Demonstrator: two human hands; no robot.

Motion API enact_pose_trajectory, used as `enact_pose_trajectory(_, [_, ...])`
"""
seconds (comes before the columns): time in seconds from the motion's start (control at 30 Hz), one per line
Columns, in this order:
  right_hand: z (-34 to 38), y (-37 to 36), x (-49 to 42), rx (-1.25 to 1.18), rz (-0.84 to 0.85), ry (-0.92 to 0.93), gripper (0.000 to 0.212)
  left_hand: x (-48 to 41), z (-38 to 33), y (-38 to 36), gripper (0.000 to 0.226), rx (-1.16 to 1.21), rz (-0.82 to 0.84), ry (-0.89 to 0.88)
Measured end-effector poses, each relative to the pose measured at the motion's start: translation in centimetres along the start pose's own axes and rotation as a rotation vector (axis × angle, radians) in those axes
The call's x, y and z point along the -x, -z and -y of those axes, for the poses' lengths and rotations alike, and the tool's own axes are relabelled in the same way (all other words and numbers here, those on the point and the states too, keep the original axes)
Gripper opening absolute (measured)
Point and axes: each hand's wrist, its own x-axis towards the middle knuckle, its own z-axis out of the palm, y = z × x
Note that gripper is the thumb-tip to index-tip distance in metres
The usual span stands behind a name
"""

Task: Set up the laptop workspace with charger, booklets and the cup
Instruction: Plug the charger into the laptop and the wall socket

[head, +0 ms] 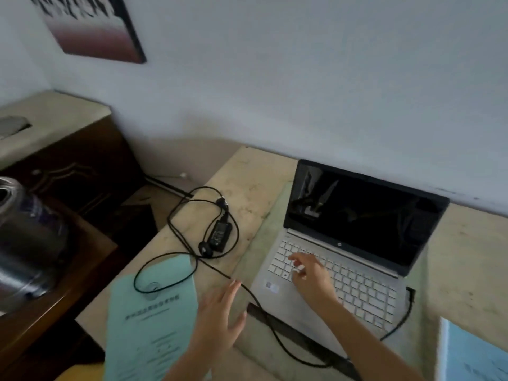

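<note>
On the stone desk (247, 171) a dark-screened silver laptop (357, 215) lies open; left hand (220, 317), right hand (313, 276): fingers released.

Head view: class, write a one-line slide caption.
Right hand on the keyboard of the open laptop, left hand open beside a teal booklet, charger lying behind.

From my feed, a dark canvas picture (93, 26) hangs on the pale wall (302, 78) up top left. The worktop (253, 174) is beige marble, kinda stained. Left of it there's a dark carved wooden cabinet (82, 166) and a shiny steel pot (24, 232), blurry, at the frame edge.
</note>
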Motion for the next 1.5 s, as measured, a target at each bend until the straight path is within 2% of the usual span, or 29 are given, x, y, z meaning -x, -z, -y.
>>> enact_pose_trajectory(0.13, [4.9,-4.4,-1.1,0.007,0.107,0.074,0.034,0.2,4.9,3.8,0.062,0.042,-0.105,0.172])
enact_pose_trajectory(0.33, [10.4,-9.9,-5.5,-0.014,0.167,0.004,0.032,-1.9,11.9,7.7,0.063,0.114,-0.133,0.258])
enact_pose_trajectory(0.5, [13.5,-13.4,-11.6,-0.018,0.054,-0.107,0.026,-8.0,16.6,8.9,0.064,0.147,-0.041,0.105])
enact_pose_trajectory(0.63, [14.8,-15.4,-16.7,-0.039,-0.064,-0.227,0.033,-13.6,18.8,8.3,0.067,0.149,0.135,-0.051])
enact_pose_trajectory(0.8, [15.6,-17.2,-21.7,0.095,-0.146,-0.313,0.039,-17.1,20.1,7.0,0.068,0.176,0.275,-0.164])
enact_pose_trajectory(1.0, [15.0,-19.2,-23.2,0.294,-0.167,-0.342,0.026,-18.2,21.8,6.4,0.063,0.153,0.326,-0.233])
enact_pose_trajectory(1.17, [14.9,-19.3,-22.5,0.236,-0.278,-0.336,0.021,-18.9,21.6,6.9,0.057,0.190,0.334,-0.231])
enact_pose_trajectory(1.27, [15.9,-18.4,-21.4,0.097,-0.380,-0.341,0.025,-20.1,21.2,7.9,0.053,0.218,0.393,-0.199])
enact_pose_trajectory(1.5, [20.1,-14.9,-15.4,-0.230,-0.504,-0.139,0.027,-22.4,17.1,12.5,0.046,0.263,0.473,-0.092])
